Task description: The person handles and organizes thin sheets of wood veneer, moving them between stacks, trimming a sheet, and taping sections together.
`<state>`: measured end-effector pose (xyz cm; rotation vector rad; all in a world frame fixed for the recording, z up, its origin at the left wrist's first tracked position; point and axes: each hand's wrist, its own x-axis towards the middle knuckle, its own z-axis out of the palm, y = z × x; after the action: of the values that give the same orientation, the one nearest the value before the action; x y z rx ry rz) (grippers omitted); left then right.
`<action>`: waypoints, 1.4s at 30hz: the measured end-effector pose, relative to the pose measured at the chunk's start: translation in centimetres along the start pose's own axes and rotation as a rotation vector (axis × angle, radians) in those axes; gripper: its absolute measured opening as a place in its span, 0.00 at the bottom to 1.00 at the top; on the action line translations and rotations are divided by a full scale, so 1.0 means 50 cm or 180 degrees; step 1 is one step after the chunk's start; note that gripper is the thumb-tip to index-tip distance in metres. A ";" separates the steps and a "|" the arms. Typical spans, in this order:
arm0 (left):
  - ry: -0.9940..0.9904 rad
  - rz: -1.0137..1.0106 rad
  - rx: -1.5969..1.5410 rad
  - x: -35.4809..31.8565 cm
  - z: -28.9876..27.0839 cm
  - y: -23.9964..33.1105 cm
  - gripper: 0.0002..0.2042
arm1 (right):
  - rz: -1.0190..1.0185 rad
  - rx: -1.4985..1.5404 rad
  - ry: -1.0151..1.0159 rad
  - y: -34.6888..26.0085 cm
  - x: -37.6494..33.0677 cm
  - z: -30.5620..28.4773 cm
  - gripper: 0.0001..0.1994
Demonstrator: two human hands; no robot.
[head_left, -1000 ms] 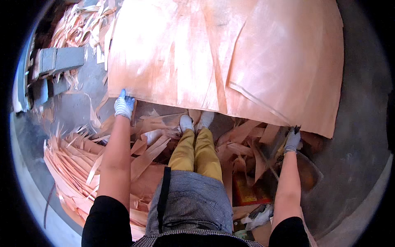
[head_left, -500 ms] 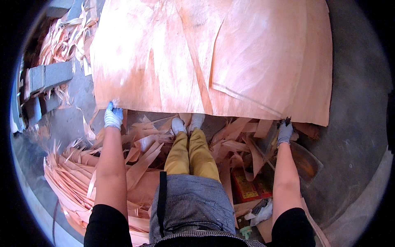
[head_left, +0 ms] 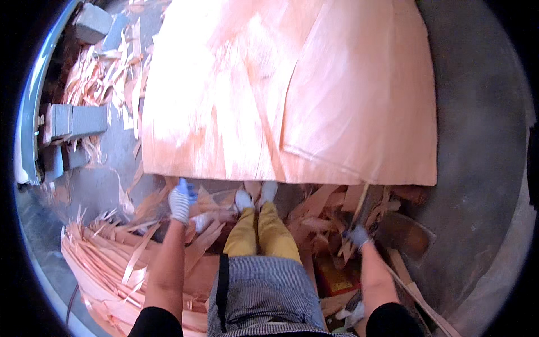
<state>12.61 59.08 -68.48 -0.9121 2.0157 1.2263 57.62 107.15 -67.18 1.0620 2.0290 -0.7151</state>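
You have two gloved hands in view, the left hand (head_left: 181, 203) and the right hand (head_left: 357, 236), and two shoes (head_left: 255, 197) between them. Beyond the shoes lie what look like two or three large veneer sheets (head_left: 292, 90), overlapped, so the count is unsure. Left of the sheets you can count three grey blocks (head_left: 76, 121). Around the shoes, the scrap strips (head_left: 112, 264) are too many to count.

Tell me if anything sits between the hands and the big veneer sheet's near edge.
Nothing solid does. The left hand is just short of the veneer sheet; only loose veneer scraps lie between the right hand and it.
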 end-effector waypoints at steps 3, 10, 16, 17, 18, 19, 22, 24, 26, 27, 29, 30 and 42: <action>-0.1267 0.1116 0.0234 -0.115 0.143 0.038 0.18 | -0.0042 0.0221 -0.0672 -0.058 -0.072 0.032 0.21; -0.1113 0.2596 0.3965 -0.201 0.379 0.138 0.27 | 0.0178 0.2618 -0.0447 -0.205 0.026 0.053 0.08; -0.0756 0.2686 0.4412 -0.205 0.400 0.113 0.27 | 0.0403 0.2967 0.2412 -0.128 -0.034 -0.105 0.14; -0.0741 0.2687 0.4419 -0.192 0.400 0.103 0.27 | 0.0545 0.2749 0.2417 -0.085 -0.041 -0.142 0.11; -0.0757 0.2647 0.4520 -0.182 0.398 0.095 0.28 | 0.0675 0.2522 0.2450 -0.043 -0.047 -0.189 0.08; -0.0799 0.2505 0.4561 -0.185 0.412 0.105 0.28 | 0.0791 0.2241 0.2639 0.019 -0.038 -0.210 0.09; -0.0869 0.2105 0.4753 -0.211 0.425 0.130 0.29 | 0.1154 0.1476 0.2984 0.167 -0.015 -0.266 0.10; -0.0842 0.1967 0.4943 -0.218 0.428 0.136 0.30 | 0.1329 0.1467 0.2807 0.264 0.006 -0.290 0.12; -0.0922 0.1797 0.5189 -0.225 0.443 0.155 0.30 | 0.1442 0.1916 0.2321 0.356 0.038 -0.291 0.15; -0.0949 0.1706 0.5298 -0.228 0.449 0.165 0.31 | 0.1389 0.1801 0.1928 0.380 0.058 -0.302 0.15; -0.0932 0.1619 0.5284 -0.246 0.463 0.182 0.30 | 0.1255 0.1530 0.1166 0.415 0.083 -0.337 0.15; -0.0884 0.1495 0.5215 -0.264 0.464 0.195 0.30 | 0.1139 0.1581 0.1316 0.418 0.082 -0.350 0.15; -0.2475 0.1754 0.3855 -0.433 0.269 -0.043 0.19 | 0.1156 0.1197 0.2316 0.347 -0.290 -0.353 0.17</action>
<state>28.83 75.89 -58.01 0.6372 1.8366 0.2636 72.09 122.41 -47.71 2.0857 2.2133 -0.5721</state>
